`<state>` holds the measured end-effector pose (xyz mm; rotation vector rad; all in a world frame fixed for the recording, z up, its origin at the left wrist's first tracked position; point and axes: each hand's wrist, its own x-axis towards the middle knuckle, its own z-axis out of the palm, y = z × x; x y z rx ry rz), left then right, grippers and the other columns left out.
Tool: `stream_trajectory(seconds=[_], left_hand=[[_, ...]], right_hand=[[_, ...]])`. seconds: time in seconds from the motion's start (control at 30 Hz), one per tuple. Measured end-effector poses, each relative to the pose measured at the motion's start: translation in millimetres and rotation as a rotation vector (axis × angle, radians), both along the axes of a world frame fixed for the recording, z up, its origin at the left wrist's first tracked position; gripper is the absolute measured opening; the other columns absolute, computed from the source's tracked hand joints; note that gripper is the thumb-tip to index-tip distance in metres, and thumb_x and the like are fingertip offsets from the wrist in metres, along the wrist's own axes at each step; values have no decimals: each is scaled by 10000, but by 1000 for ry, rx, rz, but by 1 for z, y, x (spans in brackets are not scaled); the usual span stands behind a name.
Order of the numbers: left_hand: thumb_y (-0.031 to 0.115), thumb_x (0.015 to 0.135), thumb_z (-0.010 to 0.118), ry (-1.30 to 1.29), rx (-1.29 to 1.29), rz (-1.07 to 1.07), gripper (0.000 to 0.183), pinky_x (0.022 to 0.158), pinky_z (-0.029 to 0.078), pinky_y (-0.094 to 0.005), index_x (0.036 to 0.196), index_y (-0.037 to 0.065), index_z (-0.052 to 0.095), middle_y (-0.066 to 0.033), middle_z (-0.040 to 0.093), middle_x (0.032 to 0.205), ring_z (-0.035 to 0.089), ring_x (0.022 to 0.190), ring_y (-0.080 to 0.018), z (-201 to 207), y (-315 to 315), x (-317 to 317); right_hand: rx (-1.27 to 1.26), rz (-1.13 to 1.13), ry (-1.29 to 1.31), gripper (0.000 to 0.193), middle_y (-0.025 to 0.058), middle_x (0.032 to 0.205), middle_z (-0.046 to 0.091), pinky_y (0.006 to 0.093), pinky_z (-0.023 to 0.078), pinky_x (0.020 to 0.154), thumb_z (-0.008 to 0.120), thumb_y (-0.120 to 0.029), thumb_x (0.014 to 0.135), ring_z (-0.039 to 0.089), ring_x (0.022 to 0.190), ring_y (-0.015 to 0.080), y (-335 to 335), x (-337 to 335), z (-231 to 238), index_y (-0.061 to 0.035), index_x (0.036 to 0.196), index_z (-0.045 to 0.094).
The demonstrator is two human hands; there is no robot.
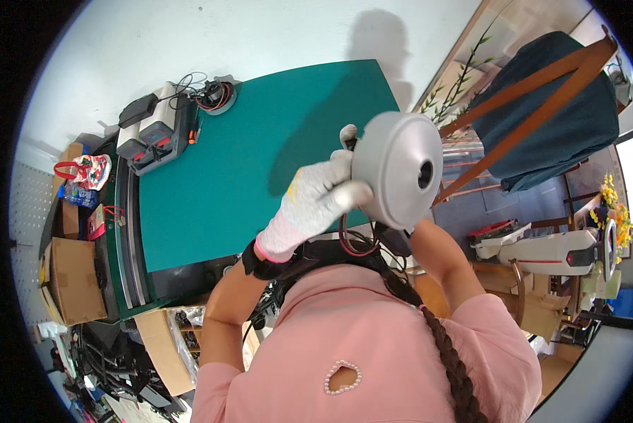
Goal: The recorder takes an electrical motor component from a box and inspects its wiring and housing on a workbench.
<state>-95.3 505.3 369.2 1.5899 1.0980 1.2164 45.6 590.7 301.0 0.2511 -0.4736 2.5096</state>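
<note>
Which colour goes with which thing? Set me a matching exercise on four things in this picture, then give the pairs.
Things:
1. glove on the left hand
2. round motor housing held up in both hands
3. mat on the bench
4. person's top

Colours:
a. pink
b. green
c. white
d. silver-grey

Pairs: 1-c, 2-d, 3-b, 4-a

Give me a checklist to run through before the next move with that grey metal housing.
1. Left hand, gloved, grips the round grey housing at its rim: ok.
2. Right hand's hold: hidden behind the housing, cannot tell.
3. Housing lifted off the green mat: ok.
4. Red and black wires hang loose under the housing, close to the body: not ok.
5. Battery packs sit at the mat's far left corner, apart from the hands: ok.
</note>
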Motion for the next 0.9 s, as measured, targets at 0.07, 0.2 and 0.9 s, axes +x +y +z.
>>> stream_trajectory(seconds=[0.07, 0.2, 0.9], left_hand=[[514, 887, 457, -206, -101, 66, 497, 548, 365, -234, 757, 46, 562, -14, 553, 675, 480, 590, -87, 1, 11, 7], [468, 932, 386, -372, -169, 241, 471, 559, 339, -243, 815, 39, 540, -21, 489, 627, 403, 575, -91, -20, 26, 3], [391, 767, 638, 6, 146, 448, 847, 991, 327, -346, 1378, -7, 207, -173, 345, 1332, 402, 1183, -252, 7, 27, 16]], right_hand=[[195, -312, -199, 424, 146, 1129, 512, 358, 454, 893, 566, -237, 874, 526, 1032, 211, 10, 7, -21, -38, 1227, 443], [1303, -689, -687, 367, 89, 1132, 536, 228, 458, 857, 515, -172, 905, 539, 976, 137, 30, 3, -69, -26, 1225, 412], [647, -724, -705, 331, 6, 844, 552, 187, 418, 584, 569, -85, 757, 513, 698, 50, 36, 16, 40, -18, 1079, 526]])
